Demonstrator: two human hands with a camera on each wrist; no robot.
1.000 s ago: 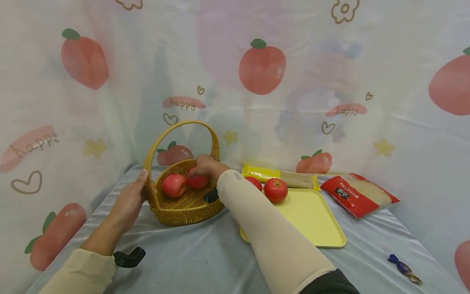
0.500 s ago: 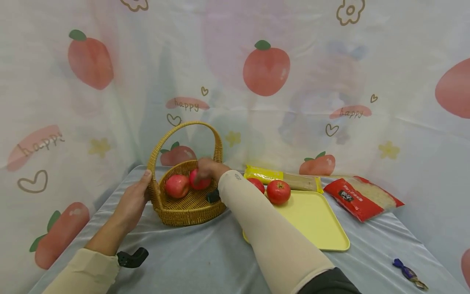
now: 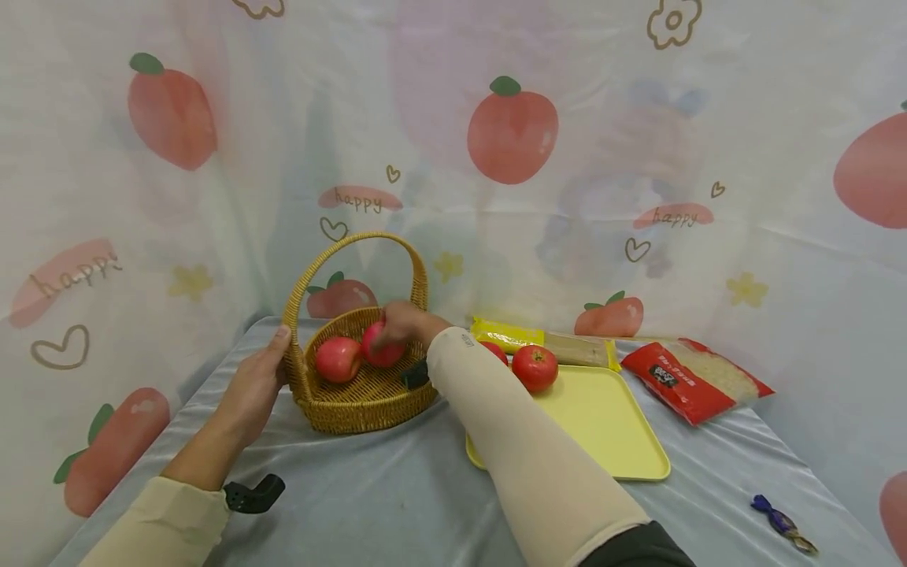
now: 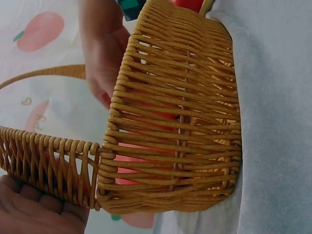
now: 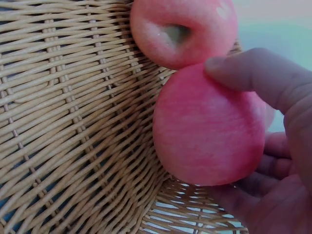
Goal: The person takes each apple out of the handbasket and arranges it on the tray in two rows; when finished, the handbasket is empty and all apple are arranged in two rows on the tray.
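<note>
A woven wicker basket with a hoop handle stands on the grey cloth at the left. Inside lie two pink-red apples. My right hand reaches into the basket and grips the right apple, its thumb and fingers curled round that apple. The other apple lies just left of it, seen touching it as the upper apple. My left hand holds the basket's left rim, thumb up by the handle's base; its fingers lie against the wicker wall.
A yellow tray lies right of the basket with two tomatoes at its far-left corner. Behind it lie a yellow noodle packet and a red packet. A wrapped sweet lies near right. Fruit-print curtains enclose the table.
My right hand has closed round the right apple and lifted it slightly off the basket floor. The left hand stays on the rim.
</note>
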